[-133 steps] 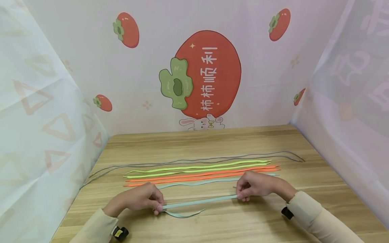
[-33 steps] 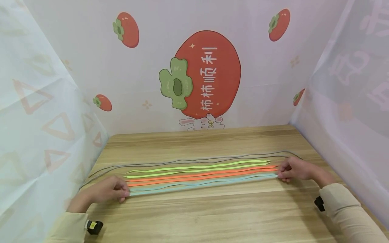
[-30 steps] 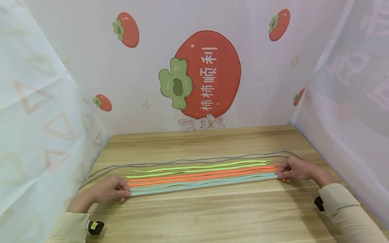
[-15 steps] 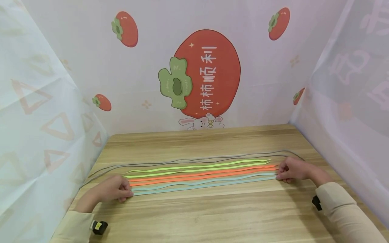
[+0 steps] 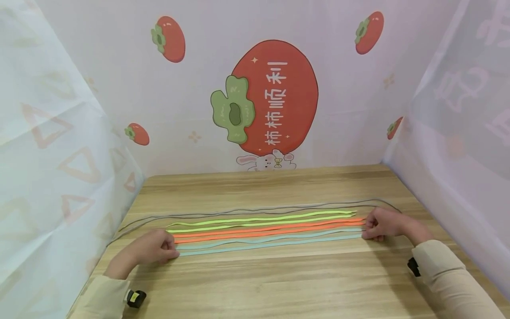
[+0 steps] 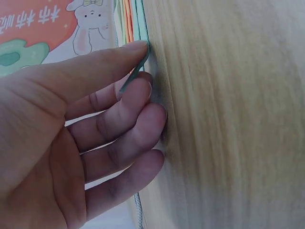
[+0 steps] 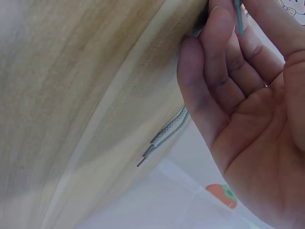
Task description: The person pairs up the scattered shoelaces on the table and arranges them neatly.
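Note:
Two light blue flat shoelaces lie nearest the person, side by side across the table. My left hand [image 5: 153,248] pinches the left end of the front light blue shoelace [image 5: 271,245]. In the left wrist view the light blue shoelace [image 6: 137,72] passes under the thumb and its tip hangs loose across the fingers. At the right, my right hand [image 5: 384,224] holds the other end. A short tip of the light blue shoelace [image 7: 239,19] pokes out between thumb and fingers in the right wrist view. The front lace is straight and appears to lie along the tabletop.
Behind lie two orange shoelaces [image 5: 271,227], two yellow-green shoelaces [image 5: 275,218] and a pair of thin grey shoelaces [image 5: 239,210], roughly parallel. The grey tips [image 7: 162,136] lie beside my right hand. Printed sheets [image 5: 338,133] wall the wooden table [image 5: 259,283] at back and sides.
From near the front, both hands have spread apart and carried the light blue shoelace back beside its match, now straight. In the last second the left hand has shifted slightly right.

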Tool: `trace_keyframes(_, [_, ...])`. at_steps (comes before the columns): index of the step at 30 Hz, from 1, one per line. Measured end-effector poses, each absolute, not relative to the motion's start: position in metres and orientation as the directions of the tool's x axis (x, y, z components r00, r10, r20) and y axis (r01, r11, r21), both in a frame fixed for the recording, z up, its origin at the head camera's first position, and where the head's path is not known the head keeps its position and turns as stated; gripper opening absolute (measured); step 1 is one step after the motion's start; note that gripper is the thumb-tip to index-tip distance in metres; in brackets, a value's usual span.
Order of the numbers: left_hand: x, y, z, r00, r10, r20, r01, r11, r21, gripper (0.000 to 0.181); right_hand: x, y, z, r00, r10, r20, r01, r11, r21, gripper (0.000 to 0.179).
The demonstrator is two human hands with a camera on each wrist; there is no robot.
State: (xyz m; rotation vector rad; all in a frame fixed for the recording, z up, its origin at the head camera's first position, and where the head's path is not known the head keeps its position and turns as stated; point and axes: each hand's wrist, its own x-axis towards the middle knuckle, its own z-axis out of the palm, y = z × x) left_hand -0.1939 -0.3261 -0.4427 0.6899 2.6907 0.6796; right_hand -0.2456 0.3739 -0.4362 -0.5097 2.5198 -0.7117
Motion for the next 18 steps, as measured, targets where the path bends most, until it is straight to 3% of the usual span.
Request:
trace_keyframes(11, [-0.187,-0.332,-0.434,-0.871,0.484,-0.082,0.397,0.793,0.462,0.036,-0.242,0.37,-0.428,-0.85,-0.411,-0.329,-0.232,0.854,-0.466,0.033])
trace_keyframes(18, [-0.187,-0.327,-0.428,-0.897,0.437,-0.062,0.38,0.837,0.394,0.024,-0.237,0.363,-0.414,-0.883,-0.334,-0.33,-0.204,0.906,-0.371,0.034])
